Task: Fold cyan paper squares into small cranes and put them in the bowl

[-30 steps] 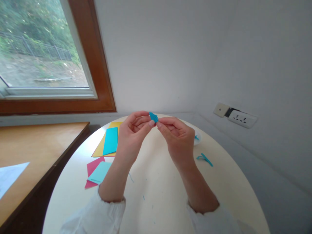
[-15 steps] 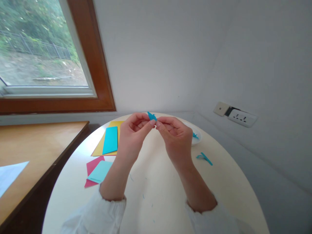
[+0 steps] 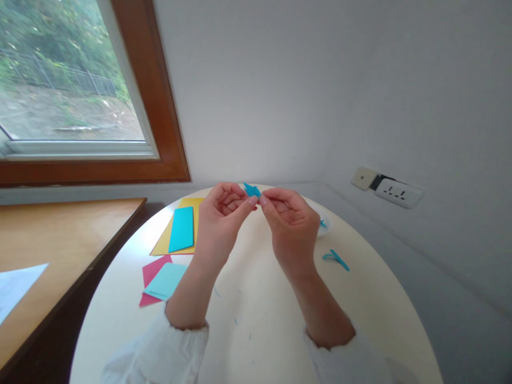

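Both my hands are raised above a round cream table (image 3: 256, 320) and pinch one small folded piece of blue paper (image 3: 252, 190) between them. My left hand (image 3: 222, 220) grips it from the left with thumb and curled fingers. My right hand (image 3: 291, 224) grips it from the right, fingertips touching the left hand's. Most of the paper piece is hidden between the fingertips; only a small blue tip sticks up.
Left of my hands lie a blue sheet (image 3: 182, 229) on a yellow sheet (image 3: 168, 242), and a pale blue sheet (image 3: 167, 281) on a pink one (image 3: 150, 274). A blue paper scrap (image 3: 336, 259) and a small white dish (image 3: 325, 225) lie right. A wooden desk (image 3: 60, 240) stands left.
The hands stay pinched on the blue piece and have shifted slightly; the visible blue tip has turned and shrunk a little between the fingertips.
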Demonstrator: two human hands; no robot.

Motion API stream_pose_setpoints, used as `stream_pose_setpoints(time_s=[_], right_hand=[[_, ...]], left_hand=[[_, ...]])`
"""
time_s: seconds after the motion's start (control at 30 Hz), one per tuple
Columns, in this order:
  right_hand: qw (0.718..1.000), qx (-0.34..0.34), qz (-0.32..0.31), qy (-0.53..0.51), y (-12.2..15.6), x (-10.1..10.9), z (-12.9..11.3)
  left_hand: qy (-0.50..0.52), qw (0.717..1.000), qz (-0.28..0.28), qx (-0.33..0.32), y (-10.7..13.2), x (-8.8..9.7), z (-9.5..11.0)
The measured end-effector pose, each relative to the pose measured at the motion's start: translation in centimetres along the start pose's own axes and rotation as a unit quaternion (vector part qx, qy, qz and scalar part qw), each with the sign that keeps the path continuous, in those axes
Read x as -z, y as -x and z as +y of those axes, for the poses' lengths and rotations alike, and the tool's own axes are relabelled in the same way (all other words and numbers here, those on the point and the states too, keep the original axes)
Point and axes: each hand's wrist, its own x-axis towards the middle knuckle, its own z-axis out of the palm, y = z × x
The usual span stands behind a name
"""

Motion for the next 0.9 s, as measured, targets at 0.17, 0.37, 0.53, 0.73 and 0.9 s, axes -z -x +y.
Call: stream_pose_setpoints(time_s=[0.17, 0.37, 0.53, 0.73, 0.9], right_hand=[[1.0, 0.005, 0.006, -0.013, -0.06, -0.05, 0.15], [0.999, 0.009, 0.0, -0.039, -0.11, -0.01, 0.33], [1.0, 0.004, -0.003, -0.028, -0.06, -0.19, 0.49], [0.999, 0.035, -0.006, 0.006, 0.11, -0.23, 0.61], [0.996, 0.059, -0.043, 0.043, 0.35, -0.17, 0.68]], left_hand=[[0.033, 0.998, -0.024, 0.041, -0.07, 0.13, 0.01], [-0.006, 0.999, -0.034, 0.017, -0.01, 0.4, -0.09], [-0.054, 0.998, -0.002, -0.013, 0.1, 0.19, -0.12], [-0.131, 0.987, 0.04, -0.083, 0.31, -0.23, 0.19], [-0.163, 0.975, 0.051, -0.139, 0.28, -0.15, 0.05]])
